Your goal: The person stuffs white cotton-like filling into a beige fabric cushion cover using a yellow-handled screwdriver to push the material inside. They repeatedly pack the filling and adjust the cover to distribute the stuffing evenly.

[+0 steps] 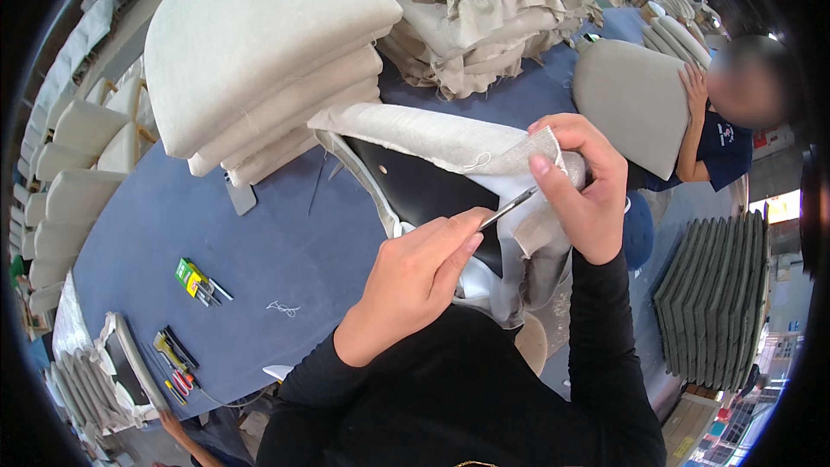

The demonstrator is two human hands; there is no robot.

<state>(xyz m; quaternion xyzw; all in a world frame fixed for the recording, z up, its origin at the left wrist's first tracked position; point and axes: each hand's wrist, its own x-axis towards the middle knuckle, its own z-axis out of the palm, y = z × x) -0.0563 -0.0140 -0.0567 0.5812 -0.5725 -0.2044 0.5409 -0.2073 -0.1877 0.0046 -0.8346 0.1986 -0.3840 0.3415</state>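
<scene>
Blade [508,207] slants up-right — toward pinched fabric [540,151]

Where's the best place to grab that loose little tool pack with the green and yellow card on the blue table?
Judging by its pose, pinch the tool pack across its long side edges, coming straight down from above. It lies flat on the blue table with bare cloth all round it, and the thin metal ends sticking out toward the lower right give poor purchase.

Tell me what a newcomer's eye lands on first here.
At centre, the left hand holds a thin metal tool against beige fabric that the right hand pinches over a black seat panel. Behind, upper left, a tall stack of beige cushions sits on the blue table.
</scene>
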